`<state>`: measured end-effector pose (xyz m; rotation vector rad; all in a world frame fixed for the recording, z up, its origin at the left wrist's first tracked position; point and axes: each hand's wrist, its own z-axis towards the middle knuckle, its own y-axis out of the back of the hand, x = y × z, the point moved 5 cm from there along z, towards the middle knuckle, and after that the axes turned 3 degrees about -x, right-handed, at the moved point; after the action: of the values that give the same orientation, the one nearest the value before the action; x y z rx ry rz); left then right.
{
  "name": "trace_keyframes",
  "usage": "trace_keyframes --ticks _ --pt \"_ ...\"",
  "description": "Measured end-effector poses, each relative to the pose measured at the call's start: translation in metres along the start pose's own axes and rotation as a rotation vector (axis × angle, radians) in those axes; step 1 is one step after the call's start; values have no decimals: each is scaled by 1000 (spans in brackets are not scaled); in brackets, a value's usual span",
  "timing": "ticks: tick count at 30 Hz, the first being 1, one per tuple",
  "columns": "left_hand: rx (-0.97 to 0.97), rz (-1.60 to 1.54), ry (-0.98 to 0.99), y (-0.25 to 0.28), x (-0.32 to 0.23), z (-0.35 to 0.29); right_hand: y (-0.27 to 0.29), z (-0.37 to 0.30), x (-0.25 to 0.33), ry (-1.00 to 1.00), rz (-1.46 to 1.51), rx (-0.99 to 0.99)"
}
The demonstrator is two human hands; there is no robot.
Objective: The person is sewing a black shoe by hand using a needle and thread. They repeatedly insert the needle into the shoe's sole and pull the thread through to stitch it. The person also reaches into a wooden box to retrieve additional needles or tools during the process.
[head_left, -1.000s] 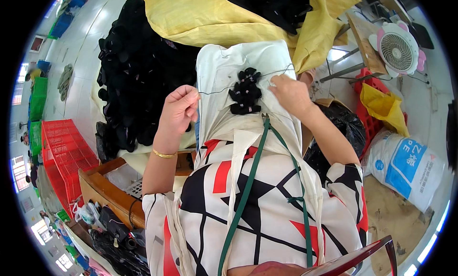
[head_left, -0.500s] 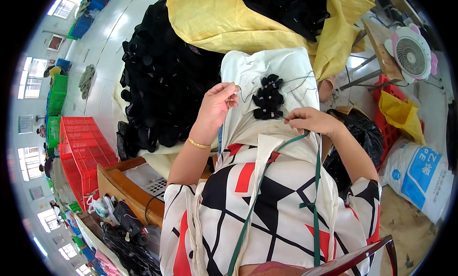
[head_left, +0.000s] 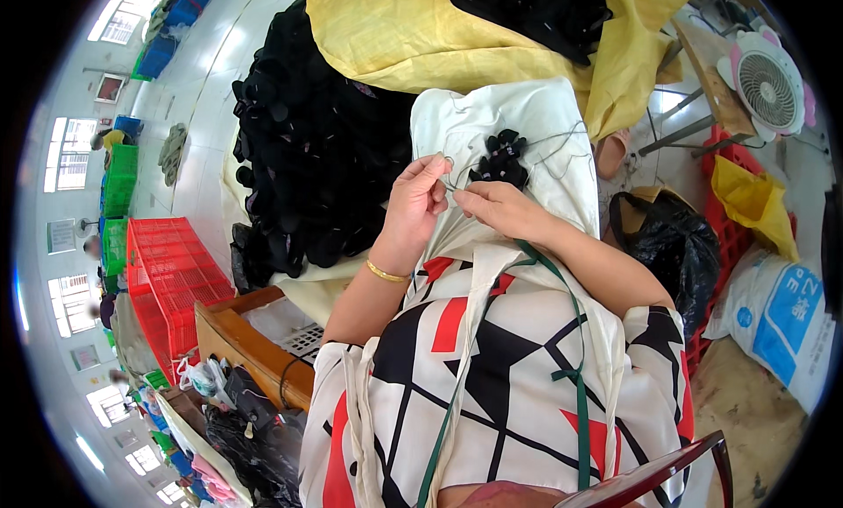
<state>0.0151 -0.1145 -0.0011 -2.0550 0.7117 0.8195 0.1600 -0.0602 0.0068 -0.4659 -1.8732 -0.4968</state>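
Observation:
Over my lap lies a white cloth (head_left: pixel 457 111), and on it sits a small bunch of black fabric pieces (head_left: pixel 502 153), partly covered by my right hand. My left hand (head_left: pixel 418 194) is closed in a pinch on a thin dark thread (head_left: pixel 450 160), which makes a small loop above the fingertips. Close against it, my right hand (head_left: pixel 497 206) pinches the thread too, its fingertips almost touching the left ones. More loose dark thread trails over the cloth to the right of the bunch. Whether a needle is on the thread is too small to tell.
A large heap of black pieces (head_left: pixel 307 157) lies to the left, with a yellow sack (head_left: pixel 395 38) beyond. Red crates (head_left: pixel 176 280) and a wooden drawer (head_left: pixel 211 328) stand at left. On the right are a fan (head_left: pixel 766 88), a black bag (head_left: pixel 672 244) and a white sack (head_left: pixel 773 310).
My right hand has moved left and away from me, from beside the black bunch to my left hand. My left hand has shifted slightly to the right.

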Motion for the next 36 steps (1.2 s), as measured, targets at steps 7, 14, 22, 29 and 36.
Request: trace_keyframes --ticks 7,14,22,29,36 --pt "-7 4 11 -7 7 0 -4 9 -5 -9 -10 9" --pt "-13 -35 65 -16 12 -2 -7 17 -20 -109 159 4" --pt "-19 -105 99 -8 10 4 4 -8 -18 -127 -11 53" --pt "53 250 -84 -14 10 5 38 -21 26 334 -91 -235" --pt "203 529 -76 -21 6 10 58 -11 12 254 -24 -207"
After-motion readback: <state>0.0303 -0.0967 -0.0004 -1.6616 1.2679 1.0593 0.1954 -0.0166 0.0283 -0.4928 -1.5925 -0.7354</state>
